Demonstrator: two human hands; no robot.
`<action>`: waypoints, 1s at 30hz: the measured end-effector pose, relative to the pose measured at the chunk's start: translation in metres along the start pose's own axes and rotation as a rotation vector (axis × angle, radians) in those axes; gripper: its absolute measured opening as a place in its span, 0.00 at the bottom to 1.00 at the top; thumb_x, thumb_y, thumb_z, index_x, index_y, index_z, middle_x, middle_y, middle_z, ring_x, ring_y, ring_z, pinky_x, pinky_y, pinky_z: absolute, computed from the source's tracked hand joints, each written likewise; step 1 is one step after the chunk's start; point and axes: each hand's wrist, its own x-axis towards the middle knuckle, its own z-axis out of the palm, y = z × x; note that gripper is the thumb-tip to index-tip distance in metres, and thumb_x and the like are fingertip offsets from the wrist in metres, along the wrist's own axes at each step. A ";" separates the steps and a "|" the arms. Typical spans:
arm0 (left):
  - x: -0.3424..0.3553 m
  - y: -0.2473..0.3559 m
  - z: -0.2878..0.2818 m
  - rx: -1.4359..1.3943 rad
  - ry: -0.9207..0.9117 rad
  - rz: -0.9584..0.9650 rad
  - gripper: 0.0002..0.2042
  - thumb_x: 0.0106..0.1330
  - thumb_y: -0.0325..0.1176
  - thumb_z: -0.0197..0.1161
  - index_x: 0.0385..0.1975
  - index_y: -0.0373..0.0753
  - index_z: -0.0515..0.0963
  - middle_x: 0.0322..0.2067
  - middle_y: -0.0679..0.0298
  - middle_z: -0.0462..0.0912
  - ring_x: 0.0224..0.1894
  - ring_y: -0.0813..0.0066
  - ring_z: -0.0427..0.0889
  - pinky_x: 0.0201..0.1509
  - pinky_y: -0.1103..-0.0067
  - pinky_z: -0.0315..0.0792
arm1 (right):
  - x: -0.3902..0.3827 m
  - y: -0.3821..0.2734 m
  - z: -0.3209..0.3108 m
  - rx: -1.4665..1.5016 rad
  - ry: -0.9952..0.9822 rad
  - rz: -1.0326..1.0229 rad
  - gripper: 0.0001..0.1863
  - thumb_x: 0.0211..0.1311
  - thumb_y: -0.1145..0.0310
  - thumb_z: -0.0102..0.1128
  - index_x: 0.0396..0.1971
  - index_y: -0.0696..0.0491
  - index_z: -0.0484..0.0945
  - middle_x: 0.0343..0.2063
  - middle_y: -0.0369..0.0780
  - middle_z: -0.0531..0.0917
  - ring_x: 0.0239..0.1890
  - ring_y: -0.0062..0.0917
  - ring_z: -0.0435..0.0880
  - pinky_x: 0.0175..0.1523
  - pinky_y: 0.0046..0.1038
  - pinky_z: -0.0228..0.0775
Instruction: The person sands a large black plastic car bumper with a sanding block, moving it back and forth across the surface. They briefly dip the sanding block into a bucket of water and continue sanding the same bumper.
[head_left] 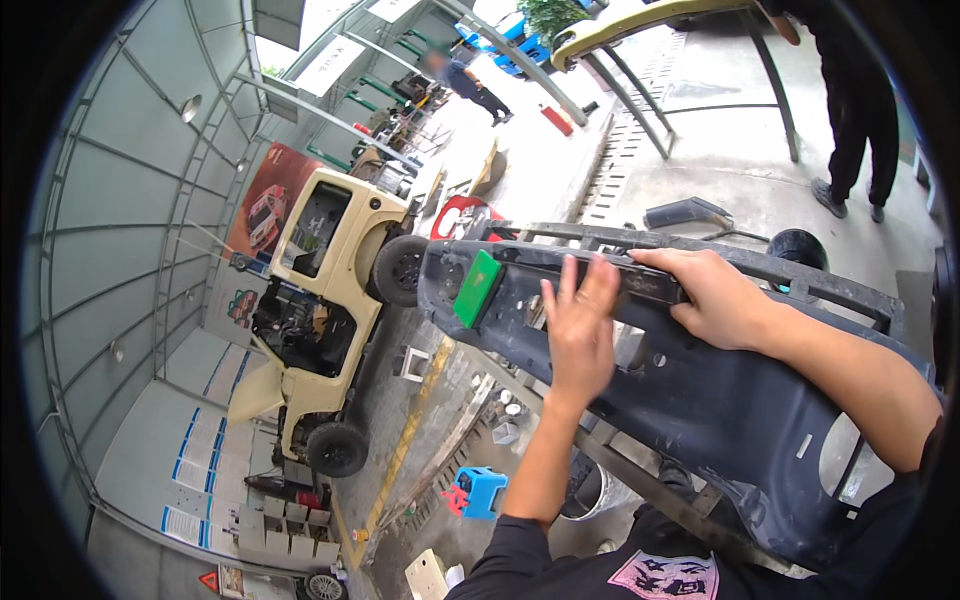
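Note:
A long dark grey car bumper (pixel 720 400) lies across a metal stand before me. My left hand (pixel 583 345) is raised over its middle, fingers stretched and a little apart, slightly blurred, holding nothing. To its right, my right hand (pixel 715 298) curls around a dark, flat, block-like piece (pixel 650 284) at the bumper's far edge. Whether that piece is loose or part of the bumper, I cannot tell. A green rectangular block (pixel 478 289) rests on the bumper's left end, apart from both hands.
The metal stand (pixel 880 310) runs along the bumper's far side. Beyond it are a dark trim piece (pixel 688 213), a black bucket (pixel 797 248) and a person in dark trousers (pixel 865 110). A beige off-road vehicle (pixel 320 270) stands left. A blue container (pixel 484 492) sits on the floor.

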 end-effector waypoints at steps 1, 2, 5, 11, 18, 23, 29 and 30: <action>-0.008 0.013 0.004 0.013 -0.048 0.121 0.29 0.63 0.18 0.50 0.67 0.41 0.73 0.69 0.56 0.71 0.75 0.42 0.59 0.77 0.46 0.36 | 0.000 0.001 0.002 -0.021 0.018 -0.031 0.34 0.46 0.83 0.58 0.61 0.63 0.73 0.52 0.57 0.81 0.57 0.49 0.79 0.64 0.40 0.71; -0.009 0.013 0.005 0.067 -0.050 0.197 0.29 0.63 0.18 0.50 0.67 0.40 0.73 0.69 0.55 0.71 0.75 0.42 0.59 0.77 0.46 0.36 | 0.001 0.004 0.005 -0.042 0.037 -0.062 0.34 0.46 0.83 0.58 0.61 0.63 0.73 0.52 0.57 0.81 0.57 0.49 0.79 0.64 0.40 0.71; -0.009 -0.012 0.004 0.091 0.017 -0.012 0.30 0.63 0.17 0.50 0.67 0.40 0.73 0.69 0.56 0.72 0.75 0.44 0.60 0.77 0.47 0.37 | -0.001 0.007 0.010 -0.041 0.029 -0.056 0.34 0.46 0.84 0.59 0.60 0.63 0.72 0.53 0.57 0.81 0.59 0.49 0.79 0.64 0.41 0.70; 0.000 -0.002 0.001 0.135 0.029 0.040 0.27 0.61 0.19 0.53 0.61 0.47 0.80 0.65 0.60 0.77 0.74 0.47 0.64 0.77 0.48 0.41 | -0.001 0.012 0.007 -0.064 0.056 -0.092 0.34 0.47 0.84 0.57 0.61 0.63 0.72 0.52 0.57 0.81 0.58 0.49 0.79 0.64 0.40 0.71; 0.008 -0.018 0.000 0.137 0.107 0.124 0.24 0.64 0.19 0.53 0.58 0.46 0.83 0.61 0.59 0.81 0.71 0.51 0.69 0.75 0.53 0.49 | 0.008 -0.002 0.000 -0.040 -0.055 0.075 0.34 0.48 0.83 0.58 0.61 0.63 0.73 0.50 0.59 0.81 0.56 0.48 0.81 0.63 0.39 0.72; -0.001 0.018 0.016 0.074 0.064 0.252 0.22 0.64 0.23 0.54 0.56 0.49 0.84 0.61 0.65 0.81 0.70 0.53 0.71 0.74 0.52 0.52 | 0.008 0.029 0.011 -0.162 0.151 -0.270 0.35 0.47 0.83 0.58 0.62 0.62 0.72 0.42 0.58 0.83 0.45 0.46 0.85 0.54 0.38 0.75; -0.001 0.015 0.008 -0.001 -0.007 0.227 0.21 0.68 0.23 0.52 0.59 0.45 0.82 0.63 0.62 0.79 0.72 0.52 0.68 0.76 0.52 0.51 | 0.009 0.013 0.005 -0.063 0.024 -0.056 0.35 0.47 0.83 0.57 0.62 0.62 0.72 0.49 0.58 0.82 0.52 0.49 0.83 0.59 0.39 0.73; -0.001 0.026 0.008 -0.121 -0.042 0.199 0.21 0.68 0.23 0.54 0.58 0.44 0.82 0.63 0.61 0.78 0.72 0.52 0.68 0.75 0.55 0.55 | 0.009 0.023 0.008 -0.117 0.088 -0.159 0.35 0.47 0.83 0.57 0.62 0.62 0.72 0.48 0.58 0.82 0.50 0.49 0.83 0.57 0.39 0.74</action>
